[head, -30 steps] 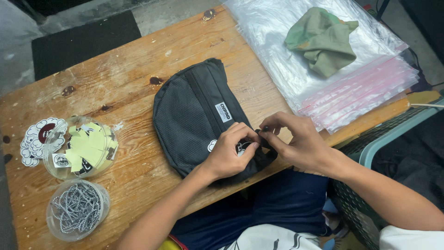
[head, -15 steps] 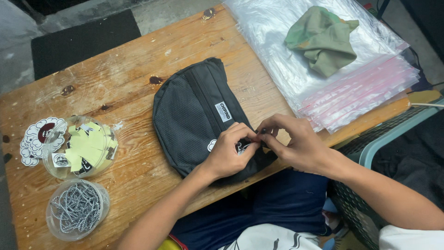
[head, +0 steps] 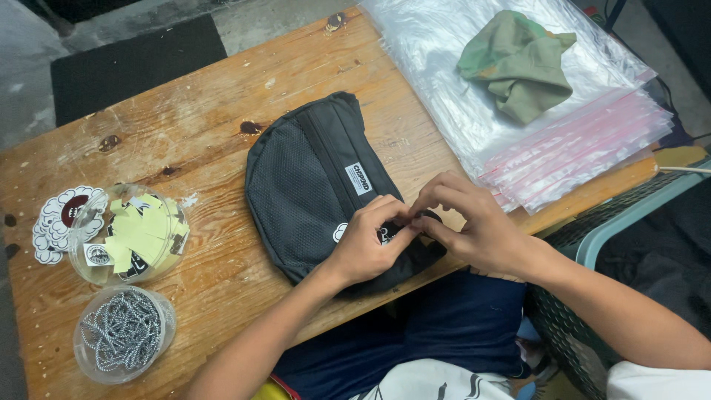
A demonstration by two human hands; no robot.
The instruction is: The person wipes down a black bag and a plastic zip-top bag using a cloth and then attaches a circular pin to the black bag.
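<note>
Right now, two bare hands are working together on a dark grey fabric pouch bag with a mesh front (head: 311,192). It is lying flat on the worn wooden surface (head: 222,111), close to the near edge and about in the middle. The left hand (head: 366,248) is resting on the near end of the bag with its fingers curled, pinching something small and dark there. The right hand (head: 470,226) is coming in from the right side, and its fingertips are pinching the same little spot, so both hands are touching each other. The tiny thing between them is too hidden to tell what it is.

A small white cloth label (head: 360,178) is sitting on the bag, just above the hands.

Near the left edge of the surface, a clear plastic cup full of yellow paper pieces and stickers (head: 133,237) is standing. Just beside it, a few round white and red stickers (head: 59,218) are lying flat. Near the near left corner, another clear plastic cup holding silver ball chains (head: 122,333) is standing.

At the far right corner, a stack of clear plastic bags with pink strips (head: 563,141) is lying, hanging a little over the right edge. A crumpled green cloth (head: 518,63) is sitting on top of that stack, well apart from the hands.
</note>
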